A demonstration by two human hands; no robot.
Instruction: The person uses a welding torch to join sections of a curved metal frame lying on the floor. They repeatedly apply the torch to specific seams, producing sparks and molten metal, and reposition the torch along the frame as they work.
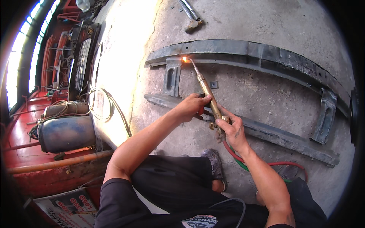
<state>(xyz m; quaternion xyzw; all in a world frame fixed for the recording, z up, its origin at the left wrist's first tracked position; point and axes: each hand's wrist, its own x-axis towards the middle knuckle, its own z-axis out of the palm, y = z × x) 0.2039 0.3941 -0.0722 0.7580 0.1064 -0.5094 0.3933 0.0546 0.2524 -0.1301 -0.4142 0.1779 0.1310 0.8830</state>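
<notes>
My right hand [234, 129] grips a brass torch [205, 85] near its valves, with red and green hoses trailing below. Its bent nozzle points up-left to a small orange glow [184, 59] at the left end of a curved grey steel beam [235, 49] on the floor. Just left of the torch body, my left hand [192, 107] is closed on a dark tool with red on it, partly hidden. Grey brackets [173, 76] [323, 121] stand between the curved beam and a straight steel bar [277, 138]. A small square plate [213, 84] lies beside the torch.
Metal tools [193, 22] lie beyond the beam. At left are a blue cylinder [66, 133], coiled hose [108, 104], a dark grille part [81, 64], red metalwork [49, 68] and an orange pipe [61, 162]. My shoe [213, 165] rests on the concrete floor [273, 22].
</notes>
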